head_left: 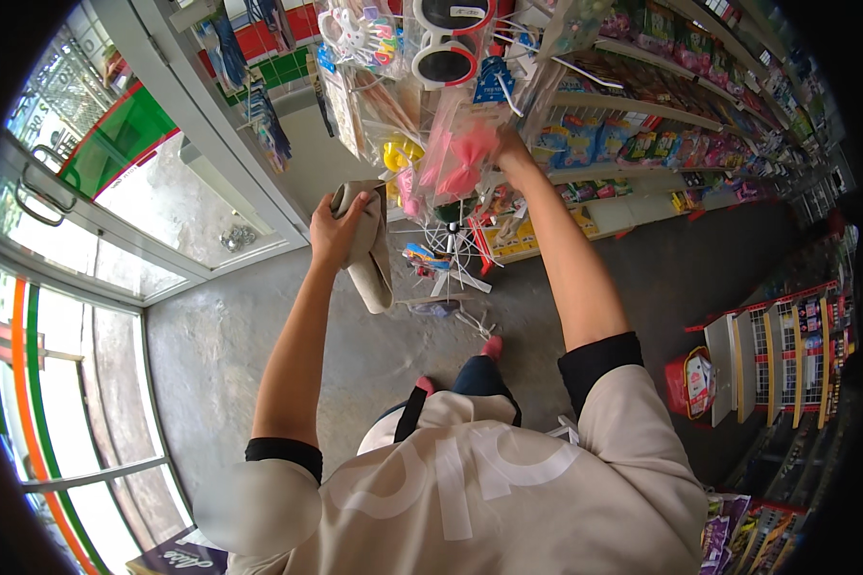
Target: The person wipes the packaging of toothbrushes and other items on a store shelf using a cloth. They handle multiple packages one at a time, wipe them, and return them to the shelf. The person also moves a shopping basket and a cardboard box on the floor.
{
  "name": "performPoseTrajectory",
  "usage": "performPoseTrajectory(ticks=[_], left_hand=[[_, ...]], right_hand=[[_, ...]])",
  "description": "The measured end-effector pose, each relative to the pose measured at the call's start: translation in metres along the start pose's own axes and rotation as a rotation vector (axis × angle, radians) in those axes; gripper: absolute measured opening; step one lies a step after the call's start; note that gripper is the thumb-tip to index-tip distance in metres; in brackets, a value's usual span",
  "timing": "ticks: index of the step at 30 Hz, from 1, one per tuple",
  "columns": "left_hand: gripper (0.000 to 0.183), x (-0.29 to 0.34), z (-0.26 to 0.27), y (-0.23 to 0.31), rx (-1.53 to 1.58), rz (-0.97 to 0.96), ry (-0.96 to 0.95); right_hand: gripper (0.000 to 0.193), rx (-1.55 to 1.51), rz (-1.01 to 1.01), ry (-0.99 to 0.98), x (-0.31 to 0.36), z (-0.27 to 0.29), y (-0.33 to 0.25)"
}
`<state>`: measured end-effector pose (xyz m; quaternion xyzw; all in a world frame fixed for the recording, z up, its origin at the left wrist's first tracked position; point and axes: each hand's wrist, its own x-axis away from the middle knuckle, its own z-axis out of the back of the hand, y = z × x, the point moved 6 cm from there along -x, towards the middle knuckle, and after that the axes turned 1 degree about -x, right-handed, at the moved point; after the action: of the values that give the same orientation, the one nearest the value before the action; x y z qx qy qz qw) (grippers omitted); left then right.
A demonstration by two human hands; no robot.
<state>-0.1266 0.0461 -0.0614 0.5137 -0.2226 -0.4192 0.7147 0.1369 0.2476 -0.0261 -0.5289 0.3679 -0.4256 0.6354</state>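
My left hand (340, 230) is closed round a folded beige cloth (372, 273), and one end of it hangs down below my fingers. The cloth is beside a wire display stand (451, 244) hung with bagged accessories. On the stand's right side, my right hand (511, 158) is up against a clear bag with a pink bow (467, 158). Plastic and the goods around it hide my right fingers. Above the bow hang white-and-red toy glasses (446, 65) in a bag. A yellow item (402, 153) hangs between my two hands.
At the left is a glass door (134, 206) with a metal frame and a handle. Shelves of packaged goods (642, 144) run along the right. A red basket (690, 383) is beside a lower rack (777, 355). The grey floor (230, 335) lies under the stand.
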Motion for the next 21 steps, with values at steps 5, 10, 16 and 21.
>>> performPoseTrajectory(ticks=[5,10,16,21], left_hand=[[0.057,0.0,0.004,0.004,-0.04,-0.038,0.025],[0.056,0.0,-0.002,0.0,0.015,-0.038,0.005],[0.054,0.002,-0.01,-0.001,-0.011,0.013,-0.039],[0.059,0.006,-0.009,0.0,-0.007,-0.01,-0.018]], right_hand=[[0.031,0.007,0.008,-0.012,-0.007,-0.002,0.006],[0.031,-0.072,0.014,-0.058,-0.001,-0.004,0.005],[0.043,-0.013,-0.023,-0.076,0.007,-0.001,0.0],[0.046,-0.002,-0.009,-0.073,0.015,-0.005,-0.009]])
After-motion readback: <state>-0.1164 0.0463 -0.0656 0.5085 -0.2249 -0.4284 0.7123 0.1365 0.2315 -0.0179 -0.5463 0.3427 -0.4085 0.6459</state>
